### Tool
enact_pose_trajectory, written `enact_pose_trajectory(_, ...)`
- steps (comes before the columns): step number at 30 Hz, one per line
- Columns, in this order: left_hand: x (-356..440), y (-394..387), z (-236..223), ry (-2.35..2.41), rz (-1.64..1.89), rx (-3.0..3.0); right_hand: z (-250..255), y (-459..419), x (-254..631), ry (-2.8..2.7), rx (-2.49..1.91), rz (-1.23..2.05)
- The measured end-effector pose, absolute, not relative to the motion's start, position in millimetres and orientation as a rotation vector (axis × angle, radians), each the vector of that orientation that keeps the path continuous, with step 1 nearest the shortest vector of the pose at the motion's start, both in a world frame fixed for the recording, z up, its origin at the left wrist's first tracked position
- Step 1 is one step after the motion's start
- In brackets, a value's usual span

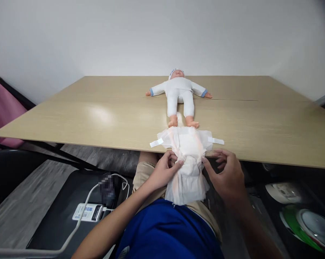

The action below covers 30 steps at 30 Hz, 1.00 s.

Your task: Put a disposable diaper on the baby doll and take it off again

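A white disposable diaper (190,147) lies unfolded across the table's front edge, its lower half hanging over my lap. Its two side tabs are spread out on the tabletop. At its left edge, my left hand (165,169) is closed, thumb on top and fingers curled at the side. My right hand (225,171) is at the opposite edge, its thumb touching the diaper and its fingers apart from the thumb. Just beyond the diaper, a baby doll (180,94) in a white outfit with blue cuffs lies on its back, arms outstretched, feet toward me.
The wooden table (111,122) reaches back to a white wall. Low on the left, a black seat (62,201) holds a power bank (88,212) with a white cable (84,205). Pink cloth (3,108) hangs at far left. Round green and white items (308,226) sit at lower right.
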<state>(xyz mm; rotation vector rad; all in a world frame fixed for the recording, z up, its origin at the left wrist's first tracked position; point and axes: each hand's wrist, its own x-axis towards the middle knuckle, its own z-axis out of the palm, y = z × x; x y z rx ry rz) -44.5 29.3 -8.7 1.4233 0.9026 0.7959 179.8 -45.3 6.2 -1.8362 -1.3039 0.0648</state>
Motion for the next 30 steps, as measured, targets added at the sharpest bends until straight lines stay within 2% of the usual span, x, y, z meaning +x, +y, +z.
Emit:
enact_pose_trajectory(3,-40,28,-16,0.932,0.83,1.45,13,-28,171,-1.626,-1.617,-0.09)
enact_pose_trajectory(7,-40,28,-12,0.947,0.833,1.531,15,9,163,-2.032,-1.43,0.045)
enact_pose_trajectory(15,-81,86,55,0.926,0.509,2.103,9,49,175,-2.347,-1.486,0.231)
enact_pose_trajectory(19,-91,150,72,0.885,0.541,2.236,14,55,177,-2.354,-1.528,0.261)
enact_pose_trajectory(24,-84,229,64,0.901,0.745,2.521,15,66,178,-2.359,-1.576,0.312)
enact_pose_trajectory(30,-52,277,42,0.813,0.648,2.794,18,74,182,-2.378,-1.534,0.351)
